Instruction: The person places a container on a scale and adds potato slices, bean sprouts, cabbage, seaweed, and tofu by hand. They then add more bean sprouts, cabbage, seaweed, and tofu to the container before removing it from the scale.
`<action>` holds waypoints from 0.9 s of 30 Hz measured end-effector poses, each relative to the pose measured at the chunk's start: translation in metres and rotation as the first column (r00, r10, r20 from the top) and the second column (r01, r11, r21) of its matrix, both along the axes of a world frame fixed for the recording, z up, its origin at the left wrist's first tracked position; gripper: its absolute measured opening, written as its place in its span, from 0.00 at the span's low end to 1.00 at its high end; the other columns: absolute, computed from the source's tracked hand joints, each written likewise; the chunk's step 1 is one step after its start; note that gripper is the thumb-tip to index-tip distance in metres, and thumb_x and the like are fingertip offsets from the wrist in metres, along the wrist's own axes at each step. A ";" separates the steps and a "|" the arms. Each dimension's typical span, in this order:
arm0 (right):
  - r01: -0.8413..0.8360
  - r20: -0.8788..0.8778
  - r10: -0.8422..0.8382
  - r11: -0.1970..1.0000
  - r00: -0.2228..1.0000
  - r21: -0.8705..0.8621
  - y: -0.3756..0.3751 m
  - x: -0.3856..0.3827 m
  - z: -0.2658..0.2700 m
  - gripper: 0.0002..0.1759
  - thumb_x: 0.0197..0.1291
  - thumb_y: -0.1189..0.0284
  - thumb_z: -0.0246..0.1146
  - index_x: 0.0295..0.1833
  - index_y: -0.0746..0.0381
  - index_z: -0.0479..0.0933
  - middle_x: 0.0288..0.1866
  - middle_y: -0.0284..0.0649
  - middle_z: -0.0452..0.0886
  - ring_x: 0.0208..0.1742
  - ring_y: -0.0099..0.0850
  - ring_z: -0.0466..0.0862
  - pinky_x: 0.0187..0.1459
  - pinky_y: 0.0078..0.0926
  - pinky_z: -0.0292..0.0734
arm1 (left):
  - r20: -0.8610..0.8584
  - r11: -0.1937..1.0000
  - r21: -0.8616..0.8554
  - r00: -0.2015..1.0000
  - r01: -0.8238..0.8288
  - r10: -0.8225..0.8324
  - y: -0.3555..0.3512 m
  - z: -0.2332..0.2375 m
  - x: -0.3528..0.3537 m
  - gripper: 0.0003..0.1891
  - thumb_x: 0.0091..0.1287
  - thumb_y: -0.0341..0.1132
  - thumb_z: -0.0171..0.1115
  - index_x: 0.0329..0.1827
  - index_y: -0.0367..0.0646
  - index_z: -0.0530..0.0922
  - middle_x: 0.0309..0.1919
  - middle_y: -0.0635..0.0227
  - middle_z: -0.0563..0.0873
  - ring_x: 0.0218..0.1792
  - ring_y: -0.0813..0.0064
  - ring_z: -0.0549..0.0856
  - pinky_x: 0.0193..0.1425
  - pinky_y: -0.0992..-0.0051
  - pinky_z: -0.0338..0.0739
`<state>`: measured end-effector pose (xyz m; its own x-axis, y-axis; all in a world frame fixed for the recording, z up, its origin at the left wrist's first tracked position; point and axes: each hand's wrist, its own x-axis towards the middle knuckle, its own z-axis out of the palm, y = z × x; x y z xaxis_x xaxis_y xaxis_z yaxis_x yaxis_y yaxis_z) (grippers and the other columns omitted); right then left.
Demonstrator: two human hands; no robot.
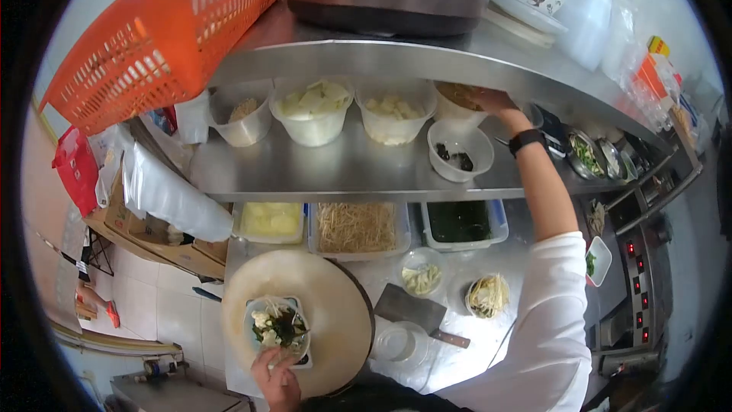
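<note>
My left hand (277,378) is at the near rim of a white bowl (250,329), its fingers curled together; what they pinch, if anything, is hidden. Dark leafy greens (286,325) and pale chunks (264,319) fill the bowl, which stands on a round chopping board (335,309). On the shelf my right hand (494,101), with a dark wristband, reaches into a plastic tub (451,109) of brownish food, and its fingertips are out of sight. Just below that hand is a smaller tub (456,172) with a few dark pieces.
Tubs of pale slices (314,99) and chunks (392,107) line the steel shelf (320,174). Under it are trays of bean sprouts (357,227) and dark liquid (459,221). A cleaver (412,309) lies beside the board. An orange basket (164,46) overhangs the upper left.
</note>
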<state>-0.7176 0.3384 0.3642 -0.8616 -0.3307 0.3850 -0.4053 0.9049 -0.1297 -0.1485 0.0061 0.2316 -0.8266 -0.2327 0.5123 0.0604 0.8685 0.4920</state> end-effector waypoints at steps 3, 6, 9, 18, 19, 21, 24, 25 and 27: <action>0.025 0.158 0.000 0.988 0.987 -0.154 -0.021 0.008 0.010 0.35 0.40 0.54 0.72 0.54 0.61 0.75 0.54 0.50 0.77 0.55 0.42 0.75 0.57 0.29 0.68 | 0.049 0.998 -0.044 0.997 -0.051 0.053 -0.001 0.005 -0.001 0.14 0.53 0.16 0.56 0.42 0.38 0.79 0.48 0.50 0.78 0.50 0.49 0.76 0.53 0.58 0.69; -0.071 0.087 0.101 0.953 0.991 -0.294 -0.013 -0.012 -0.010 0.35 0.39 0.55 0.72 0.54 0.61 0.75 0.53 0.48 0.77 0.54 0.40 0.76 0.57 0.30 0.68 | 0.087 0.996 -0.018 0.992 -0.086 0.087 -0.002 -0.001 0.001 0.17 0.52 0.15 0.56 0.46 0.39 0.78 0.50 0.51 0.76 0.53 0.50 0.74 0.57 0.58 0.66; -0.214 -0.008 0.219 0.942 0.976 -0.257 0.008 -0.033 -0.015 0.33 0.42 0.54 0.70 0.53 0.61 0.76 0.52 0.47 0.78 0.53 0.40 0.77 0.56 0.31 0.70 | 0.115 0.995 -0.019 0.989 -0.096 0.097 0.003 0.000 0.002 0.18 0.53 0.15 0.56 0.46 0.39 0.78 0.50 0.51 0.76 0.53 0.49 0.74 0.56 0.58 0.67; -0.186 0.039 0.196 0.965 0.980 -0.185 0.014 -0.060 -0.034 0.33 0.40 0.55 0.72 0.52 0.61 0.76 0.51 0.47 0.79 0.52 0.43 0.77 0.55 0.34 0.70 | 0.097 0.992 0.046 0.989 -0.118 0.113 0.006 0.004 -0.002 0.14 0.56 0.16 0.53 0.44 0.37 0.78 0.50 0.51 0.75 0.53 0.49 0.74 0.56 0.59 0.68; -0.189 0.041 0.200 0.964 0.979 -0.189 0.008 -0.042 -0.024 0.33 0.40 0.55 0.72 0.52 0.61 0.76 0.51 0.47 0.79 0.52 0.43 0.77 0.55 0.34 0.70 | 0.091 0.993 0.046 0.991 -0.105 0.100 0.006 0.006 -0.002 0.14 0.56 0.16 0.53 0.44 0.37 0.78 0.50 0.50 0.75 0.53 0.49 0.74 0.56 0.59 0.68; -0.187 -0.080 0.171 0.945 0.982 -0.269 0.005 -0.005 -0.001 0.23 0.54 0.56 0.60 0.49 0.60 0.78 0.48 0.50 0.80 0.50 0.41 0.78 0.53 0.32 0.71 | 0.085 0.995 0.046 0.992 -0.093 0.089 0.006 0.007 -0.001 0.13 0.57 0.17 0.52 0.43 0.37 0.78 0.50 0.50 0.75 0.53 0.49 0.74 0.56 0.59 0.68; -0.049 -0.225 0.007 0.981 0.974 -0.185 0.035 -0.022 -0.005 0.23 0.55 0.56 0.60 0.49 0.60 0.78 0.48 0.50 0.80 0.50 0.41 0.78 0.53 0.32 0.71 | 0.098 0.993 0.063 0.990 -0.104 0.097 0.008 0.007 0.002 0.13 0.58 0.17 0.52 0.43 0.36 0.78 0.50 0.50 0.76 0.54 0.50 0.73 0.57 0.59 0.68; 0.002 -0.253 -0.041 0.989 0.967 -0.151 0.045 -0.028 -0.006 0.22 0.55 0.56 0.60 0.49 0.60 0.78 0.48 0.50 0.80 0.50 0.41 0.78 0.54 0.32 0.71 | 0.112 0.989 0.078 0.987 -0.126 0.117 0.009 0.008 0.003 0.12 0.58 0.17 0.52 0.43 0.36 0.78 0.51 0.50 0.76 0.54 0.50 0.73 0.57 0.59 0.67; 0.093 -0.298 -0.116 0.992 0.947 -0.090 0.061 -0.036 -0.009 0.22 0.55 0.56 0.60 0.49 0.60 0.78 0.48 0.50 0.80 0.50 0.41 0.78 0.54 0.32 0.71 | 0.127 0.984 0.092 0.982 -0.150 0.138 0.010 0.010 0.004 0.12 0.58 0.18 0.52 0.43 0.36 0.78 0.51 0.50 0.76 0.54 0.50 0.73 0.58 0.59 0.67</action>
<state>-0.7534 0.3994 0.3551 -0.7291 -0.2061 0.6526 -0.3397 0.9368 -0.0837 -0.1449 0.0165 0.2415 -0.8347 -0.3991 0.3795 -0.1264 0.8095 0.5734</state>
